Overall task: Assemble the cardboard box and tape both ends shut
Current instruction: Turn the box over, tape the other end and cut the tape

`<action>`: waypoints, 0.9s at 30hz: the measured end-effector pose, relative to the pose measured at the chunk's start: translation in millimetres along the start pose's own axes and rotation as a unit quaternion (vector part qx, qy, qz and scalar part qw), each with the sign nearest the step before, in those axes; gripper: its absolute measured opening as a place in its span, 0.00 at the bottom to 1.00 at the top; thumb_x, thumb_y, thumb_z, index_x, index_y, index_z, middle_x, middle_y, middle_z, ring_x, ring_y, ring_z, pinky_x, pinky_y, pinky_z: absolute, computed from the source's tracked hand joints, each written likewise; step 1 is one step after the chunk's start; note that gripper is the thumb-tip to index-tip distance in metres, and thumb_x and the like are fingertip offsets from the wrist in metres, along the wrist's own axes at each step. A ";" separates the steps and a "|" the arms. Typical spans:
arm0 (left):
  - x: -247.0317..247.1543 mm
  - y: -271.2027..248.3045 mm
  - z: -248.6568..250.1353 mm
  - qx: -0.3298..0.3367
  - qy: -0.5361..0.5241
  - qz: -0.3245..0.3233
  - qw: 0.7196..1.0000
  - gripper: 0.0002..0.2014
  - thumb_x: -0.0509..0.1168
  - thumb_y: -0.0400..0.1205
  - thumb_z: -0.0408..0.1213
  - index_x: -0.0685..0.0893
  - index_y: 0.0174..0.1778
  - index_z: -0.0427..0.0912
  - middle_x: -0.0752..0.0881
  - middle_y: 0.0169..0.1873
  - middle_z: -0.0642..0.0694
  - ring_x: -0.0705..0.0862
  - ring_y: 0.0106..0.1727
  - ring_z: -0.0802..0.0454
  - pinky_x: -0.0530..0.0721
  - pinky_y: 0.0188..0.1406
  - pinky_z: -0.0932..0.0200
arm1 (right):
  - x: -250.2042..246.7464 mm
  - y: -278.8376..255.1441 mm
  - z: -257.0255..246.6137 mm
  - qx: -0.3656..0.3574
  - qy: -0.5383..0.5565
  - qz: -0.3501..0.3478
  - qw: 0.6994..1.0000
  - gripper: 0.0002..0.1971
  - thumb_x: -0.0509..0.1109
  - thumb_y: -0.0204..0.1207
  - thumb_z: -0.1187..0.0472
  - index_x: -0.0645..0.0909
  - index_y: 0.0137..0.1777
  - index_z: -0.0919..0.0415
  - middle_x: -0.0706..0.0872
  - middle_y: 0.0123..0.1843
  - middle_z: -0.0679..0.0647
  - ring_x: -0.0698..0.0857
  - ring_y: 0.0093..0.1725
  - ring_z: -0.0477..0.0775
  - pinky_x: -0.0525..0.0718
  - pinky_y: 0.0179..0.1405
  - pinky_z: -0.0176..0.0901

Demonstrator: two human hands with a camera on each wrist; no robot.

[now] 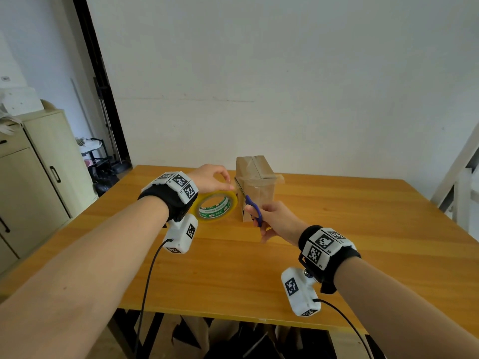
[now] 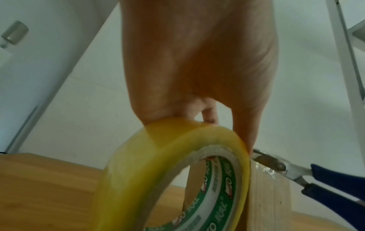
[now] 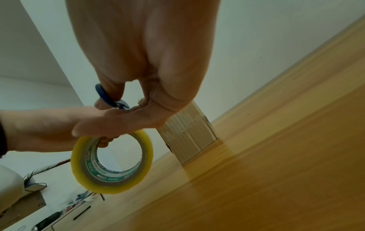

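Observation:
A small cardboard box (image 1: 255, 187) stands upright on the wooden table (image 1: 259, 275), its top flaps folded shut with clear tape over the seam. My left hand (image 1: 227, 186) pinches the top of a yellowish tape roll (image 1: 216, 207) held on edge against the box's left side. A short strip of tape runs from the roll to the box. My right hand (image 1: 256, 216) grips blue-handled scissors (image 1: 252, 208), blades at that strip by the box's upper left corner. In the left wrist view the scissors (image 2: 292, 171) lie across the box (image 2: 268, 197) beside the roll (image 2: 177, 179).
A beige cabinet (image 1: 39, 164) and a black rack (image 1: 96, 151) stand left of the table. A white frame (image 1: 461, 182) leans at the right. Cardboard pieces (image 1: 233, 340) lie under the table's near edge. Cables hang from both wrists.

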State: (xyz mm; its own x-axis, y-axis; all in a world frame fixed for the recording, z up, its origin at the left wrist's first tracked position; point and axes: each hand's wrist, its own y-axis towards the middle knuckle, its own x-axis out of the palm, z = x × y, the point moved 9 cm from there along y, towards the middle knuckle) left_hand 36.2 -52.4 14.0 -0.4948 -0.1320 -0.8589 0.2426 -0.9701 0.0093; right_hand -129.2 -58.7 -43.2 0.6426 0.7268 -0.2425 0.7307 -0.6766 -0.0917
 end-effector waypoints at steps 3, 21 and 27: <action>0.0 -1.1 1.2 0.007 0.004 0.005 1.000 0.15 0.71 0.76 0.47 0.83 0.54 0.44 0.80 0.66 0.46 0.75 0.70 0.45 0.70 0.67 0.53 | 0.3 -0.2 -0.9 -0.001 -0.014 -0.007 1.000 0.15 0.67 0.79 0.50 0.80 0.35 0.60 0.78 0.32 0.52 0.74 0.24 0.46 0.84 0.23 0.39; 15.1 -27.2 -37.3 -0.017 0.027 -0.012 0.999 0.08 0.70 0.75 0.31 0.78 0.40 0.48 0.79 0.46 0.45 0.76 0.49 0.47 0.74 0.44 0.57 | -0.5 2.2 -5.3 -0.004 -0.054 -0.007 0.999 0.13 0.68 0.79 0.52 0.79 0.40 0.62 0.79 0.33 0.54 0.75 0.23 0.45 0.88 0.26 0.41; 34.8 -34.8 -41.6 -0.006 0.043 -0.025 0.999 0.08 0.72 0.75 0.40 0.79 0.34 0.52 0.83 0.42 0.45 0.80 0.45 0.47 0.81 0.49 0.48 | 2.3 1.1 -6.4 -0.002 -0.058 0.003 0.998 0.13 0.68 0.79 0.53 0.79 0.39 0.63 0.79 0.33 0.54 0.75 0.24 0.46 0.87 0.25 0.41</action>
State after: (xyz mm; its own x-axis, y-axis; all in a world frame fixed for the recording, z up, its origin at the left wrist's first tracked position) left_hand 45.2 -14.8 -37.5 -0.4324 -0.0652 -0.8993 0.2306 -0.9722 -0.0404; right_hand -125.4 -57.0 -37.6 0.6161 0.7041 -0.3530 0.7282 -0.6800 -0.0853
